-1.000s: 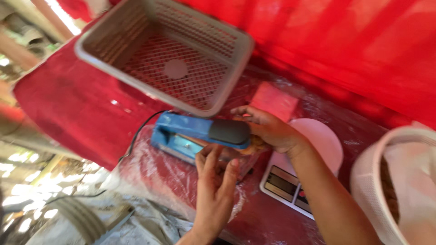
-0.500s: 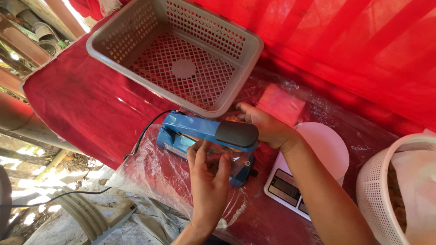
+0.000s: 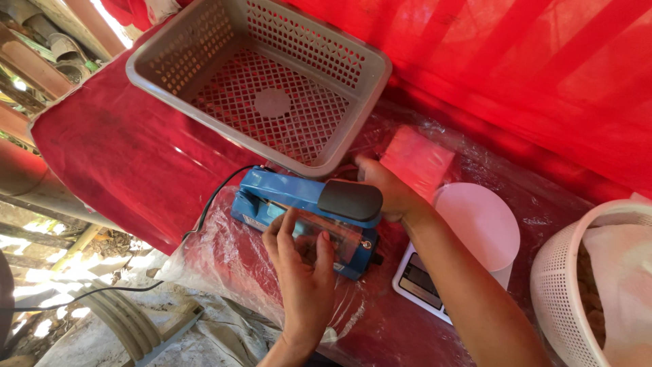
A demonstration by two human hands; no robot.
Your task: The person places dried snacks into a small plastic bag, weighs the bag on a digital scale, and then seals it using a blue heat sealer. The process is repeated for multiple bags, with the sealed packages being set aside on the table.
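grey basket [image 3: 170, 51] | digital scale [image 3: 435, 282] | white round basket [image 3: 553, 285] | red cloth [image 3: 122, 149]

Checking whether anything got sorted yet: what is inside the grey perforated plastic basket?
The grey perforated plastic basket shows only its bare mesh floor with a solid round centre; nothing lies in it. The near wall hides a thin strip.

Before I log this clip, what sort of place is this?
Probably a small outdoor packing stall: a blue impulse bag sealer and a digital kitchen scale sit on a red-covered, plastic-sheeted table, red tarp behind, an empty grey plastic basket alongside.
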